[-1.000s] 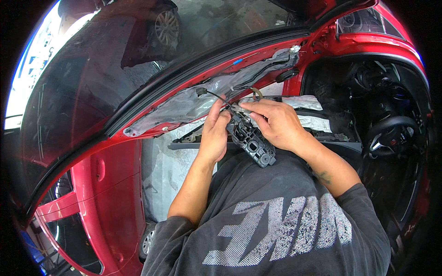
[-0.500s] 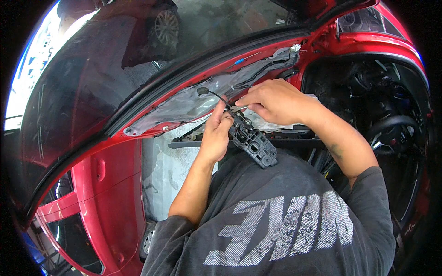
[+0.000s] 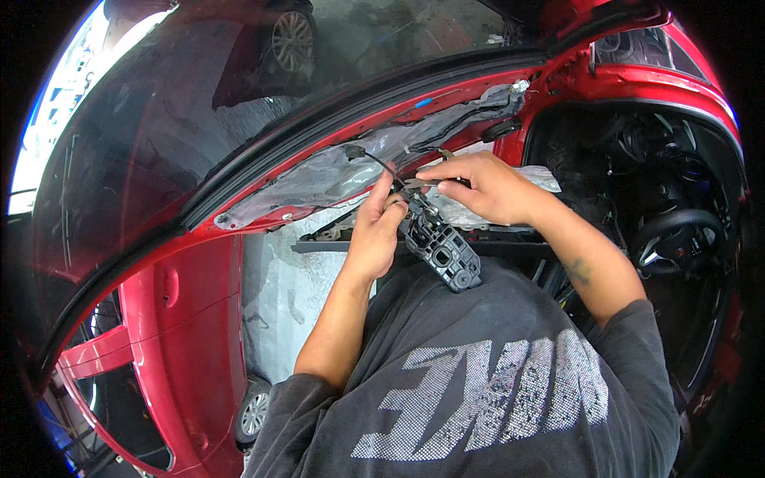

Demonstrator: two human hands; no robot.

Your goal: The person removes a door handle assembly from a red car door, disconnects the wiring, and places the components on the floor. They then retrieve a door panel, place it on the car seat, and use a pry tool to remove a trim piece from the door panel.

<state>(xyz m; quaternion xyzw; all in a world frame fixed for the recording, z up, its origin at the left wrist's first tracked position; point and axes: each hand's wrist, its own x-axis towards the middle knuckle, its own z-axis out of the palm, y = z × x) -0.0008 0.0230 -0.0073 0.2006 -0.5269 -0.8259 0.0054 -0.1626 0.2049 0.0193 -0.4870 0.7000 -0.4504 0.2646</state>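
A black plastic door latch assembly (image 3: 443, 253) lies tilted, its lower end against my shirt. My left hand (image 3: 378, 233) is closed round its upper end, the thumb and index finger near the joint of a thin black cable (image 3: 371, 154). That cable runs from a dark grommet (image 3: 354, 151) in the door panel to the latch. My right hand (image 3: 492, 188) pinches a slim grey metal tool (image 3: 425, 182), whose tip is at the latch's upper end. Most of the tool is hidden under the fingers, so its exact kind cannot be made out.
The open red car door (image 3: 319, 151) has a grey liner sheet (image 3: 319, 185) on its inner side. A long black trim piece (image 3: 327, 246) stretches beneath my hands. The car interior with a steering wheel (image 3: 677, 235) is at right. Another red car (image 3: 191, 319) stands at left.
My right hand has drawn slightly to the right and its fingers have shifted, so more of the metal tool shows. The left hand keeps its hold on the latch assembly.
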